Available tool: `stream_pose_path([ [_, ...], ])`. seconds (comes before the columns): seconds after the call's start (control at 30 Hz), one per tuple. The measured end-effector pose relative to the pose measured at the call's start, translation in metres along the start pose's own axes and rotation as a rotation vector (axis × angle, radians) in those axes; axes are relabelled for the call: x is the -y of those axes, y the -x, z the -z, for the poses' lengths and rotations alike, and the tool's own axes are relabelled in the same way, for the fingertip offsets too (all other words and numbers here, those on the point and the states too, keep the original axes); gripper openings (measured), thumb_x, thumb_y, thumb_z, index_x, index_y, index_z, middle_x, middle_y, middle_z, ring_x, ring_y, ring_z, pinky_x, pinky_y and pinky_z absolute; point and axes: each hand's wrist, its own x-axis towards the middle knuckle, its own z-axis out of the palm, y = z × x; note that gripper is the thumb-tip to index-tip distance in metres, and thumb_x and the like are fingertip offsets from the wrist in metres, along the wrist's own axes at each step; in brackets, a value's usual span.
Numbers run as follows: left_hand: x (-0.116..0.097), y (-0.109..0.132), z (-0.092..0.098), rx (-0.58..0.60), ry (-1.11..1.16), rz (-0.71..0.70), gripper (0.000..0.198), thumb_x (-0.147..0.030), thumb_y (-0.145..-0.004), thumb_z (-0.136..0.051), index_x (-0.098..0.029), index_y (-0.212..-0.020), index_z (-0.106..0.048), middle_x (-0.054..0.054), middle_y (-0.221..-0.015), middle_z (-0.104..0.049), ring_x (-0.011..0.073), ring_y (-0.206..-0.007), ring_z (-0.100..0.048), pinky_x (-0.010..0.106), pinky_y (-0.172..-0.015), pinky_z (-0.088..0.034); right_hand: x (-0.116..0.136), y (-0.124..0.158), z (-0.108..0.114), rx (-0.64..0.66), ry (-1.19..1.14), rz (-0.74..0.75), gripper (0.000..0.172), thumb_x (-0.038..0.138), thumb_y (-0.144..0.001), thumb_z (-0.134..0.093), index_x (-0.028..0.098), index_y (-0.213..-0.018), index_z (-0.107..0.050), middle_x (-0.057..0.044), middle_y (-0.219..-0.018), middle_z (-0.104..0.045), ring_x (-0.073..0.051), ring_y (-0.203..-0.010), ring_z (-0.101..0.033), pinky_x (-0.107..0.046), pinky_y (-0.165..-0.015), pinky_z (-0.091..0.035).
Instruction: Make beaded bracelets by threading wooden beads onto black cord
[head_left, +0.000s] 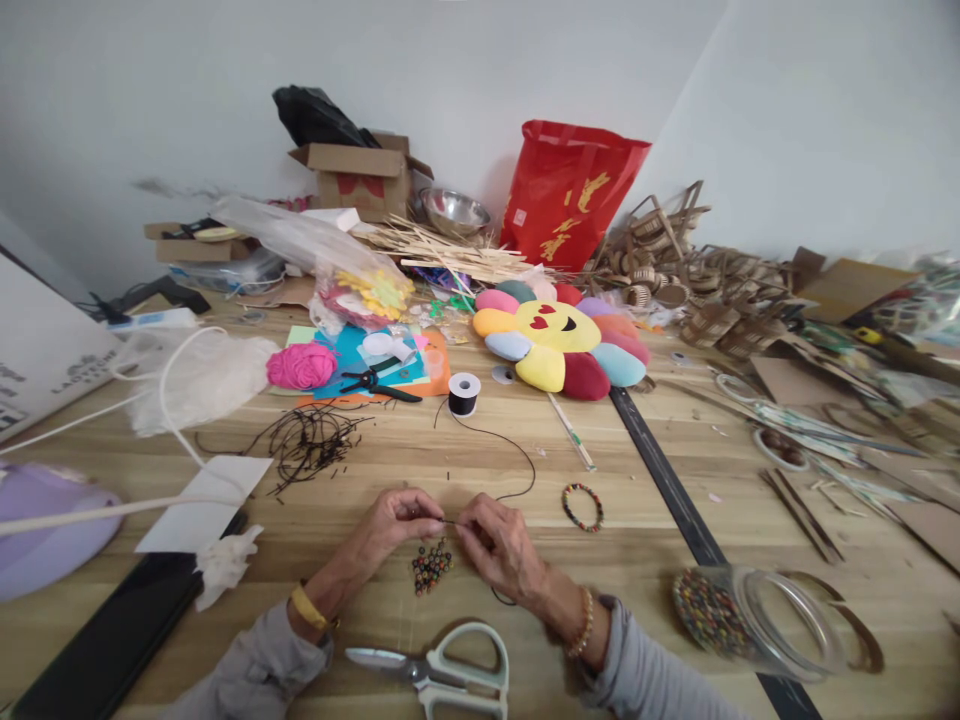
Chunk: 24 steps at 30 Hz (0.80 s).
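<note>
My left hand (397, 522) and my right hand (501, 545) meet low in the middle of the wooden table (660, 560), both pinched on a thin black cord (517, 470). The cord runs in a loop back to a black spool (463, 393). A small pile of coloured beads (431, 567) lies on the table just below my fingers. A finished beaded bracelet (583, 506) rests to the right of my right hand. White-handled scissors (442, 672) lie near the front edge between my forearms.
A jar of beads (742, 618) lies on its side at the front right. A black ruler (664, 470) runs diagonally. A flower cushion (561, 338), pink yarn (301, 365), black scissors (375, 382), cord scraps (307, 445), a red bag (570, 190) and cardboard clutter (705, 280) fill the back.
</note>
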Motion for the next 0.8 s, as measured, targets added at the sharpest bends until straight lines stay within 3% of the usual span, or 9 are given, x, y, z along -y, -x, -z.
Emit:
stream_pose_path([
  [0.8,-0.0040,0.0014,-0.0031,0.045,-0.055,-0.004,0.025,-0.031,-0.058,-0.079,-0.012,-0.068,-0.067,0.001,-0.060,-0.065,0.0126,-0.058,-0.056,0.025,-0.059,-0.043,0.0024,-0.0017,0.0031,0.084,-0.059,0.015,0.012,0.019,-0.093,-0.046,0.019,-0.087,-0.056,-0.004,-0.076,-0.059,-0.014,-0.067,-0.054,-0.024,-0.061,-0.042],
])
